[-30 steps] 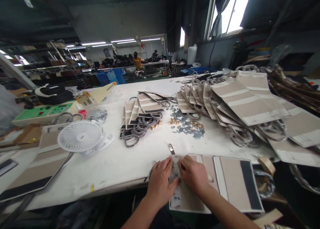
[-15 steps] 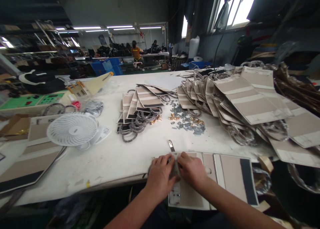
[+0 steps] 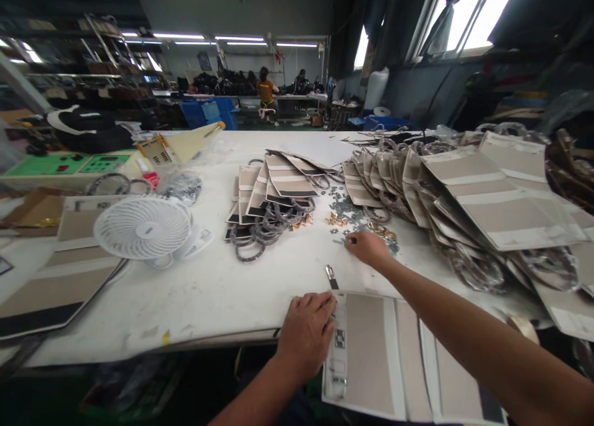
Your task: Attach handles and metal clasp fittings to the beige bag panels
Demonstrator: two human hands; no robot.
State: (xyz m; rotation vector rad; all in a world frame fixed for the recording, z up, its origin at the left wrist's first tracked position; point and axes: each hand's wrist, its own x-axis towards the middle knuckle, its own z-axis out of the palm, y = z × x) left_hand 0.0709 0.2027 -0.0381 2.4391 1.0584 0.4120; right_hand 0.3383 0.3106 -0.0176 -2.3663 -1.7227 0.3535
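My left hand point(image 3: 307, 330) grips the left edge of a beige bag panel point(image 3: 366, 345), its fingers bent over the top corner. Small square metal plates point(image 3: 340, 338) sit along the white strip on that edge. My right hand point(image 3: 369, 247) reaches out to the scattered grey metal pieces point(image 3: 346, 209), its fingertips pinched on what looks like a small dark metal plate point(image 3: 353, 240). A strip with a shiny metal end point(image 3: 330, 276) pokes out past the panel's top edge. Small gold fittings point(image 3: 336, 220) lie among the grey pieces.
Beige panels with plastic-wrapped handles form a pile point(image 3: 273, 191) in the middle and a larger heap point(image 3: 501, 191) on the right. A white fan point(image 3: 143, 228) lies at left by a green-topped machine point(image 3: 60, 165). A person point(image 3: 266, 91) sits far back.
My right hand has left the panel and moved forward to the scattered metal pieces. My left hand stays at the panel's left edge, where a metal plate now shows uncovered.
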